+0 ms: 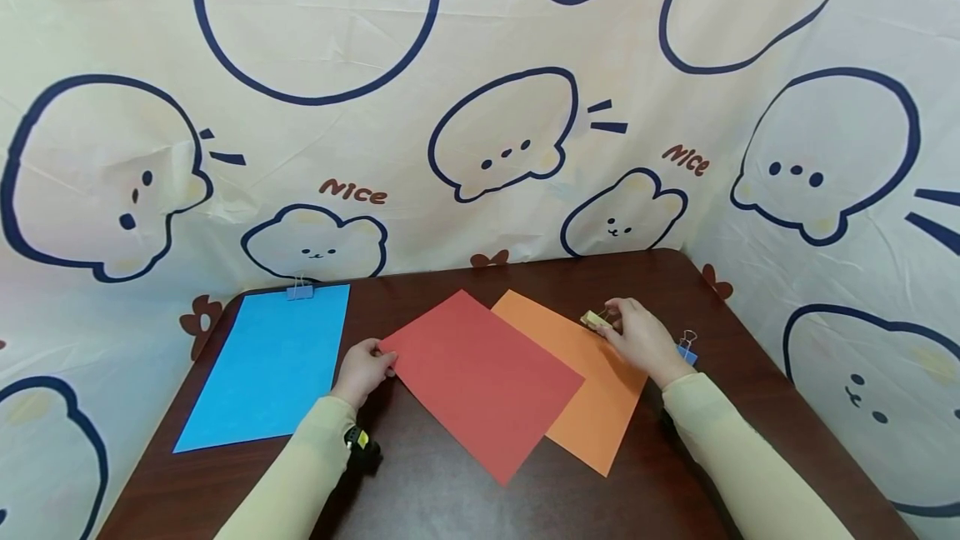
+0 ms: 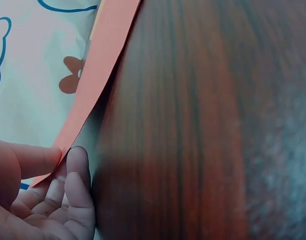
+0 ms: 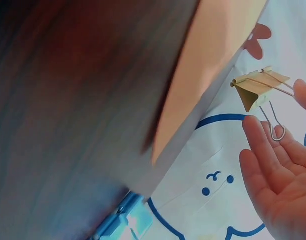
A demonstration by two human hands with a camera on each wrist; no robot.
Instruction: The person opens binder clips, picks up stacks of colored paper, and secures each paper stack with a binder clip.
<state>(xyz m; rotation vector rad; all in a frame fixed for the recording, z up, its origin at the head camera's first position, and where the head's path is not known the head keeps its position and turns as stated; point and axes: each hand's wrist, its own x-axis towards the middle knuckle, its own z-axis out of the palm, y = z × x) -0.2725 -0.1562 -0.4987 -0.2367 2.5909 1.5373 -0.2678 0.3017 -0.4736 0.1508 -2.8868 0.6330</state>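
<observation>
A red paper sheet (image 1: pixel 480 382) partly overlaps an orange paper sheet (image 1: pixel 600 407). My left hand (image 1: pixel 362 372) pinches the red sheet's left corner; in the left wrist view its thumb and fingers grip the paper (image 2: pixel 100 65), lifted off the table there. Over the orange sheet's upper right edge, my right hand (image 1: pixel 645 342) holds a yellow binder clip (image 1: pixel 596 321). The right wrist view shows the thumb at one wire handle of the clip (image 3: pixel 255 90) and fingers at the other handle. The clip stands apart from the orange sheet (image 3: pixel 202 65) in that view.
To the left lies a blue paper sheet (image 1: pixel 262 373), with a blue binder clip (image 1: pixel 300 293) on its top edge. Another blue binder clip (image 1: pixel 686 354) sits beside my right wrist. A patterned cloth (image 1: pixel 420 240) hangs behind the dark wooden table (image 1: pixel 427 498).
</observation>
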